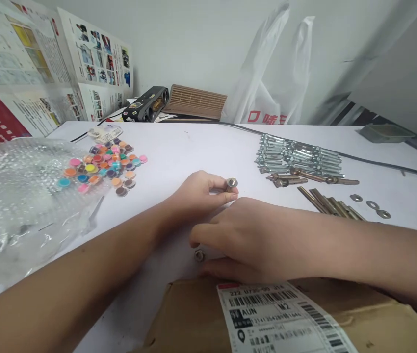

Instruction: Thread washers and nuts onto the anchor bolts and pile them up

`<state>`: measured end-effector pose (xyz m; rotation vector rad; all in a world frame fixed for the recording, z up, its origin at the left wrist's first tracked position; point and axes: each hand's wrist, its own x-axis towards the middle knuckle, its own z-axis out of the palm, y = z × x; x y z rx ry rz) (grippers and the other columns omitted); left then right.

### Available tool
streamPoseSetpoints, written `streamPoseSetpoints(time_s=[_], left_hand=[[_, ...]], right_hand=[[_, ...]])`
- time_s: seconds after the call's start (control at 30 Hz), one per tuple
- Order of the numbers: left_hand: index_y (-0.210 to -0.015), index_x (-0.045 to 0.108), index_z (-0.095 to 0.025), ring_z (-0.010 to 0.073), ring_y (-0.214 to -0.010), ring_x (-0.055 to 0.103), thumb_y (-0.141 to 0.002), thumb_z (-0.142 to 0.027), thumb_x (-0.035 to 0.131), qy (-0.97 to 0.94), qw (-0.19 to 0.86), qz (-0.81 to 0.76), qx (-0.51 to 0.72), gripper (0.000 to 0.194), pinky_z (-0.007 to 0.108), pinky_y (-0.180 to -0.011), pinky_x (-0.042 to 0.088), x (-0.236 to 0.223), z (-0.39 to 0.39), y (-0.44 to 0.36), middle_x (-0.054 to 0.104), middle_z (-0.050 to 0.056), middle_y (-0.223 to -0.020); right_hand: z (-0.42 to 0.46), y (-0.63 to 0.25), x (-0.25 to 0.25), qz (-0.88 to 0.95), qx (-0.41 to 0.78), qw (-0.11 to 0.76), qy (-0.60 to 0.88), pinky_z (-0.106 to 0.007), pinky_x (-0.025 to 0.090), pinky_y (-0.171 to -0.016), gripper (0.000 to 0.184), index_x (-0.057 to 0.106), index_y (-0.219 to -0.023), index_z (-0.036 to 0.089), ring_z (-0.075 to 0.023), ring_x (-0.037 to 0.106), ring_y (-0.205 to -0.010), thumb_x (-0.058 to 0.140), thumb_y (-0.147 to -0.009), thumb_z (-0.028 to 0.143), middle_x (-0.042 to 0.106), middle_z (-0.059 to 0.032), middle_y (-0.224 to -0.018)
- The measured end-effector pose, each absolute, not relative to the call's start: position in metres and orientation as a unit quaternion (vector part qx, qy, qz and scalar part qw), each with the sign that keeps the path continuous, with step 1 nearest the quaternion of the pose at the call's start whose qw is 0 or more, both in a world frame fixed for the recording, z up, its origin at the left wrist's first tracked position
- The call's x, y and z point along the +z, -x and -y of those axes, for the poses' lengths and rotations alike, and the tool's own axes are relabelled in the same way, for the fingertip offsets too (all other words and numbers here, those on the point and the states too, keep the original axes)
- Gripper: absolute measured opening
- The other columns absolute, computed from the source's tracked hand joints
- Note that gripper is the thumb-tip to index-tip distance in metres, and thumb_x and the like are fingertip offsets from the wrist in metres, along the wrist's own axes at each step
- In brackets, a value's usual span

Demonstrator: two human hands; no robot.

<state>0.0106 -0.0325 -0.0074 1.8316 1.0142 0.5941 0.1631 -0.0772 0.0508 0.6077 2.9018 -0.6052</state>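
Observation:
My left hand (201, 192) rests on the white table (194, 147) and pinches a small metal bolt end with a nut (231, 184) between thumb and fingers. My right hand (252, 235) lies just in front of it, palm down, with thumb and forefinger reaching left towards a loose hex nut (199, 255) on the table. Whether they touch the nut is unclear. Farther right lie a pile of silver anchor bolts (297, 158), several brown sleeves (328, 201) and three washers (370, 205).
A heap of small coloured caps (101, 166) lies at the left beside bubble wrap (17, 196). A cardboard box with a shipping label (278, 318) sits at the near edge. A white plastic bag (271, 83), a black device (145, 104) and leaflets (46, 73) line the back.

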Motion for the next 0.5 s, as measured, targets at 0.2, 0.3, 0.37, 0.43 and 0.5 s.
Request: streamPoseSetpoints(time_s=[0.2, 0.3, 0.37, 0.43, 0.5], left_hand=[[-0.087, 0.072, -0.014, 0.0193, -0.089, 0.064, -0.084, -0.033, 0.060, -0.762, 0.446, -0.409, 0.231, 0.023, 0.031, -0.081, 0.047, -0.010, 0.028, -0.009, 0.072, 0.004, -0.089], [-0.088, 0.072, -0.014, 0.0190, -0.090, 0.064, -0.084, -0.033, 0.061, -0.763, 0.437, -0.416, 0.231, 0.022, 0.031, -0.081, 0.047, -0.012, 0.027, -0.009, 0.072, 0.004, -0.090], [-0.089, 0.072, -0.014, 0.0191, -0.091, 0.064, -0.084, -0.032, 0.062, -0.764, 0.437, -0.413, 0.234, 0.021, 0.031, -0.083, 0.046, -0.012, 0.027, -0.010, 0.072, 0.004, -0.091], [-0.089, 0.072, -0.014, 0.0187, -0.092, 0.064, -0.084, -0.031, 0.062, -0.763, 0.445, -0.404, 0.238, 0.021, 0.030, -0.084, 0.046, -0.012, 0.027, -0.010, 0.072, 0.004, -0.092], [-0.089, 0.071, -0.013, 0.0180, -0.092, 0.064, -0.084, -0.030, 0.062, -0.759, 0.454, -0.398, 0.244, 0.020, 0.029, -0.085, 0.046, -0.011, 0.028, -0.010, 0.072, 0.004, -0.093]], right_hand=[[0.057, -0.156, 0.031, -0.919, -0.337, 0.082, -0.189, -0.025, 0.034, -0.057, 0.013, 0.063, -0.095, 0.021, -0.0112, 0.056, -0.073, 0.058, -0.085, 0.028, 0.067, 0.0026, -0.086], [0.058, -0.159, 0.024, -0.918, -0.345, 0.062, -0.187, -0.025, 0.035, -0.057, 0.016, 0.066, -0.087, 0.019, -0.0101, 0.055, -0.068, 0.053, -0.090, 0.029, 0.067, 0.0020, -0.080], [0.060, -0.159, 0.020, -0.924, -0.329, 0.041, -0.192, -0.026, 0.036, -0.058, 0.019, 0.066, -0.092, 0.019, -0.0112, 0.055, -0.068, 0.053, -0.090, 0.032, 0.067, 0.0006, -0.082], [0.062, -0.156, 0.018, -0.933, -0.310, 0.005, -0.184, -0.027, 0.038, -0.063, 0.027, 0.063, -0.108, 0.020, -0.0141, 0.058, -0.077, 0.059, -0.087, 0.036, 0.068, -0.0017, -0.093], [0.063, -0.150, 0.016, -0.942, -0.301, -0.020, -0.145, -0.027, 0.039, -0.067, 0.029, 0.061, -0.112, 0.019, -0.0144, 0.057, -0.083, 0.060, -0.087, 0.032, 0.067, -0.0028, -0.098]])
